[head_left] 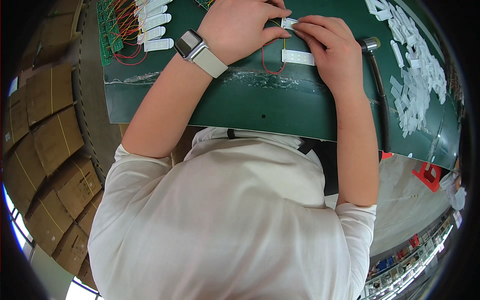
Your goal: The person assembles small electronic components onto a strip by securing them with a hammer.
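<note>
White module [289, 22] between both grips

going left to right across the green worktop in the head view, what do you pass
green circuit boards with red and yellow wires → row of white modules → left hand → small white module pinched by both hands → right hand → black hose with metal tip → pile of white plastic pieces

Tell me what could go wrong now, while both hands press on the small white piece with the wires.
1. The red wire loops loosely between the small white piece and the white strip; the left hand or right hand might snag it.
2. The white strip lies free near the right wrist and may be dragged.
3. The pile of white parts may be scattered by the right arm.
</note>
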The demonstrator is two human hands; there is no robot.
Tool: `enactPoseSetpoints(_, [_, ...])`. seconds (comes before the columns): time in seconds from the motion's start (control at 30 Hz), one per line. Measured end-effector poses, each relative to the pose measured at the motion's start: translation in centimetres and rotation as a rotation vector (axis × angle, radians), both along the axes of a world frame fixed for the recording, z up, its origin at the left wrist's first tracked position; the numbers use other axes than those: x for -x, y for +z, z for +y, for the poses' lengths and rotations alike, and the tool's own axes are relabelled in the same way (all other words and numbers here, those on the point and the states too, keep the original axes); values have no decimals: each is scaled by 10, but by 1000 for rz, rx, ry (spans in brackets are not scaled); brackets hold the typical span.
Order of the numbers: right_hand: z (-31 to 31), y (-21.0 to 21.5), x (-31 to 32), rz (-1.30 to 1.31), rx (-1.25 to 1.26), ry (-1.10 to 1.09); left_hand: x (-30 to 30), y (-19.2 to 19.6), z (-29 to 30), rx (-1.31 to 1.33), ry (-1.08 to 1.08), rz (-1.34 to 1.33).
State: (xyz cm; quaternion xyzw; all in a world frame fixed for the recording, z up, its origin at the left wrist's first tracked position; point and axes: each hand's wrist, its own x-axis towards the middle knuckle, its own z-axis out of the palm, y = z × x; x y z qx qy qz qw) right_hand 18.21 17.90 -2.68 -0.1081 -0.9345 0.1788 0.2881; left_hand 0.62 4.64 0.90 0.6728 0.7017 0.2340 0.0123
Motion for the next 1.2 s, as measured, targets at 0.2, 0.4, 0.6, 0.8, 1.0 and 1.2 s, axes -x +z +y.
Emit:
enactPoseSetpoints(0.2, [1,-1,-1,-3,39,-6,-7,7,-3,163,172,59])
enactPoseSetpoints(0.4, [0,-1,-1,-2,42,-10,-7,1,-6,136,227,72])
enactPoseSetpoints(0.6, [2,-4,-1,19,53,-1,-13,29,-3,289,222,-67])
enactPoseSetpoints(0.8, [-1,-2,1,47,99,8,-4,-3,-10,153,224,110])
enactPoseSetpoints(1.0, [-4,-2,2,51,92,-9,7,-2,-8,225,157,45])
enactPoseSetpoints(1.2, [1,2,-2,52,76,-18,11,-13,1,255,130,100])
